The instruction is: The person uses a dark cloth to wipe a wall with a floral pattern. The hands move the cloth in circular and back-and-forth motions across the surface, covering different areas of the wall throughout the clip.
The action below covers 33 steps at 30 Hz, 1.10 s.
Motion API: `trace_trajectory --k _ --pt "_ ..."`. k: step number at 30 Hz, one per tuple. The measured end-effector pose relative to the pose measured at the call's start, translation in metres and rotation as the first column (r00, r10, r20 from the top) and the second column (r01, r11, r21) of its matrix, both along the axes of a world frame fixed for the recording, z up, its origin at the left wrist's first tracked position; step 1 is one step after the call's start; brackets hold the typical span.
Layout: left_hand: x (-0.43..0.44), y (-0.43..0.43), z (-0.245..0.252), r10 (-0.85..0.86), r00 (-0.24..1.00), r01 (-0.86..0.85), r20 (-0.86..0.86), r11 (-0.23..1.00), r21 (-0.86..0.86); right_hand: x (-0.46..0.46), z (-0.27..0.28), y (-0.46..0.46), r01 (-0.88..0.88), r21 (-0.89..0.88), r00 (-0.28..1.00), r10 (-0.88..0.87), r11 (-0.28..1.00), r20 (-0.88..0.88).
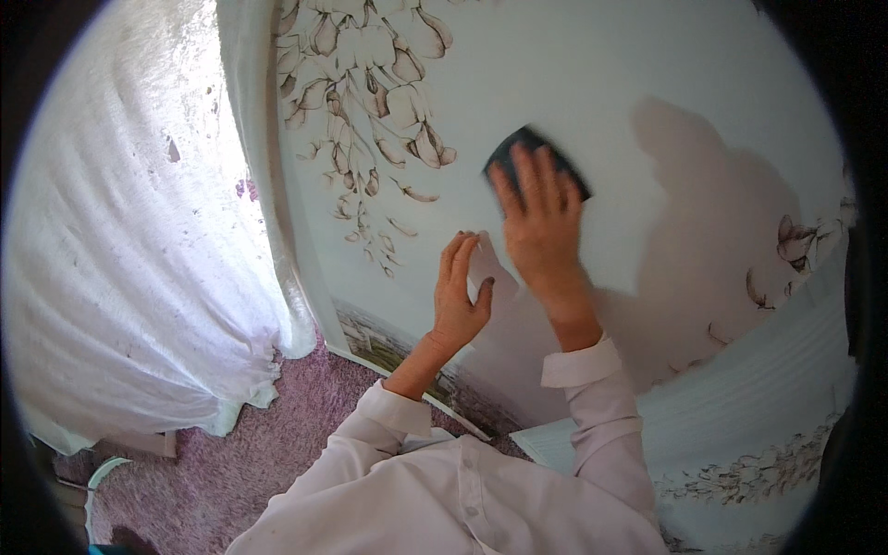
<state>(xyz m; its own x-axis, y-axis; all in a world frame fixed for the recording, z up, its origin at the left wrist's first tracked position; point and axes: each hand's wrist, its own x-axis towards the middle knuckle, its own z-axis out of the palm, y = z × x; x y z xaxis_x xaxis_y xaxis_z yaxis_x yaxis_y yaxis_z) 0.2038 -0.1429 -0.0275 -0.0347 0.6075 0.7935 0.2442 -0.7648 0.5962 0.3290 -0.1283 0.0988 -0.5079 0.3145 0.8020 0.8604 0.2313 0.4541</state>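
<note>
A wall covering [541, 62] in pale blue with drawn hanging blossoms spreads before me. My right hand [544, 208] presses a dark, flat pad or smoothing tool [533, 161], slightly blurred, against its surface, fingers spread over the tool. Lower and to the left, my left hand [463, 288] is raised near the same surface with its fingertips at or close to it, thumb apart, holding nothing. Whether those fingertips touch cannot be told. A printed landscape strip [388, 347] runs along the covering's bottom edge. Shadows of my arms and body fall on the right part.
A white curtain [152, 243] hangs at the left, bright with light from behind. Below lies a purple shaggy carpet [270, 444]. At the lower right is another sheet [735, 416] with a floral print. A curved pale edge [94, 492] shows at the lower left.
</note>
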Motion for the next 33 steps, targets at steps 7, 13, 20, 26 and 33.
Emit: trace_trajectory --k 7,13,20,26,33 --pt "-0.008 -0.010 -0.011 0.083 0.974 -0.044 -0.212 0.982 0.186 0.036 -0.149 -0.041 0.160 -0.024 0.972 -0.162 0.987 -0.170" --pt "0.026 -0.012 0.013 -0.023 0.960 0.119 -0.278 0.934 0.336 0.033 -0.105 -0.036 0.144 0.048 0.939 -0.121 0.988 -0.322" --pt "0.047 -0.017 -0.009 -0.051 0.918 0.196 -0.394 0.921 0.337 0.055 -0.150 -0.054 0.155 0.152 0.902 -0.077 0.976 -0.425" --pt "0.043 -0.032 -0.076 -0.080 0.791 0.209 -0.606 0.967 0.145 0.057 -0.228 -0.076 0.223 0.054 0.886 -0.179 0.973 -0.428" --pt "0.050 -0.009 -0.009 0.128 0.915 0.028 -0.382 0.926 0.376 0.040 -0.133 -0.043 0.164 0.158 0.897 -0.081 0.974 -0.435"
